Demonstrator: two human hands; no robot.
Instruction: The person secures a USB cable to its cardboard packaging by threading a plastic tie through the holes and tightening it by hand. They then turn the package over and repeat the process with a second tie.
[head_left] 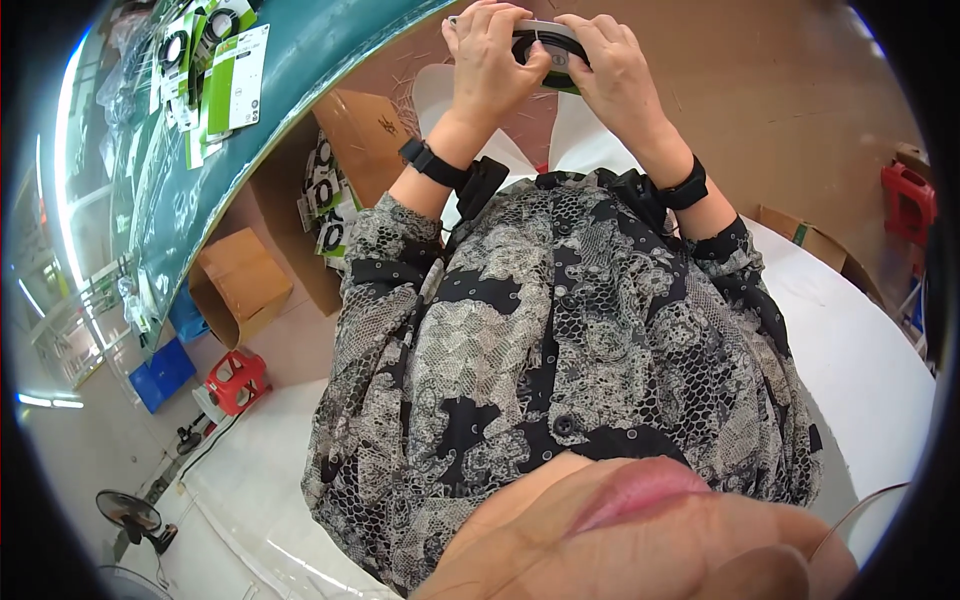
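A coiled black cable [562, 42] is held up between my two hands at the top of the view. It seems to sit on a card with a green lower edge, mostly hidden behind the fingers. My left hand [492, 62] grips its left side, thumb pressed against the coil. On the opposite side, my right hand [612, 78] has its fingers over the top edge and its thumb on the front.
Left of me, a green-topped table [280, 62] carries several packed cables on green-and-white cards [238, 80]. Below its edge, an open cardboard box [352, 125] contains more such packs. Another carton [240, 280] and a red stool [237, 382] stand lower left.
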